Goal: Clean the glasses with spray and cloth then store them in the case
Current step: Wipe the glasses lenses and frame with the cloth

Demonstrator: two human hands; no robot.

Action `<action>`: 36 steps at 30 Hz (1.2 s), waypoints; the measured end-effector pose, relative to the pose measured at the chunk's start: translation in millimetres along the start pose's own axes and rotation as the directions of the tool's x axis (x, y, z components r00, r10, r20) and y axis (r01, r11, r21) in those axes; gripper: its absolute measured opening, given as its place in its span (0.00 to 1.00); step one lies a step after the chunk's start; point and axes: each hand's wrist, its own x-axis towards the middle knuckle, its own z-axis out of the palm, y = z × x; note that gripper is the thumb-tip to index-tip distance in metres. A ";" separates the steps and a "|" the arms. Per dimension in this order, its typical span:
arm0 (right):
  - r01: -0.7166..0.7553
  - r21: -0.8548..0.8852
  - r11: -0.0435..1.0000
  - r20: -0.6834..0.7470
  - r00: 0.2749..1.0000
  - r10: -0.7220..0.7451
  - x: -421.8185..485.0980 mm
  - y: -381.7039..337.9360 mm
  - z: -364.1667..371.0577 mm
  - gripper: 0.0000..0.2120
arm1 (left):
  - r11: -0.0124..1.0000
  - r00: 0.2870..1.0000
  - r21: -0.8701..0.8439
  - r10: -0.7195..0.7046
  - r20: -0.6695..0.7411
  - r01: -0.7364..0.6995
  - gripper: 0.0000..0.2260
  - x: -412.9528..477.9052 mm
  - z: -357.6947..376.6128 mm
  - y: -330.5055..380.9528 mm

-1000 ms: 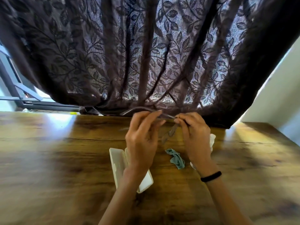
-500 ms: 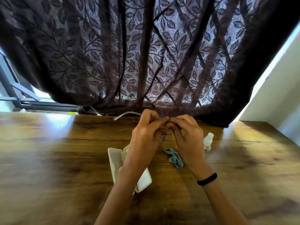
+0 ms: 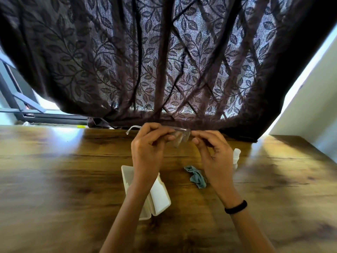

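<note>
I hold clear-framed glasses [image 3: 179,135] above the wooden table [image 3: 54,170], close to the curtain. My left hand [image 3: 148,148] grips the frame's left part, and one temple arm sticks out to the left of it. My right hand [image 3: 212,152] pinches the frame's right end. Below my left wrist lies the white case [image 3: 127,177], open, partly covered by my forearm. The crumpled teal cloth [image 3: 196,177] rests on the table between my wrists. A small white spray bottle [image 3: 236,156] stands just right of my right hand, partly hidden.
A dark leaf-patterned curtain [image 3: 164,61] hangs along the table's far edge. A window frame [image 3: 23,106] shows at the far left and a pale wall [image 3: 313,99] at the right.
My hands came together at the frame and have now spread apart again, with the lens visible between them. The view has tilted slightly.
</note>
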 end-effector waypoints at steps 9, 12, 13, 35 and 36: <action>0.095 -0.346 0.933 0.149 0.988 -0.045 3.4 13.9 5.9 0.25 | 0.916 0.972 -0.334 -0.236 -0.001 0.222 0.12 1.4 -2.5 -2.3; 0.109 -0.355 0.928 0.049 0.994 -0.098 7.0 13.8 7.3 0.15 | 0.892 0.969 -0.389 -0.249 0.008 0.232 0.12 1.0 -3.4 -3.6; 0.115 -0.349 0.930 0.020 0.993 -0.115 8.0 13.9 7.0 0.12 | 0.885 0.968 -0.403 -0.250 0.014 0.234 0.12 0.9 -3.2 -3.8; 0.101 -0.302 0.948 -0.104 0.985 -0.139 5.3 14.8 2.9 0.12 | 0.999 0.999 0.049 0.020 0.047 -0.022 0.10 1.6 -17.9 -23.4; 0.070 -0.282 0.957 -0.100 0.990 -0.102 1.0 17.5 1.3 0.12 | 0.999 1.000 0.050 0.005 0.027 -0.007 0.10 1.8 -19.3 -25.0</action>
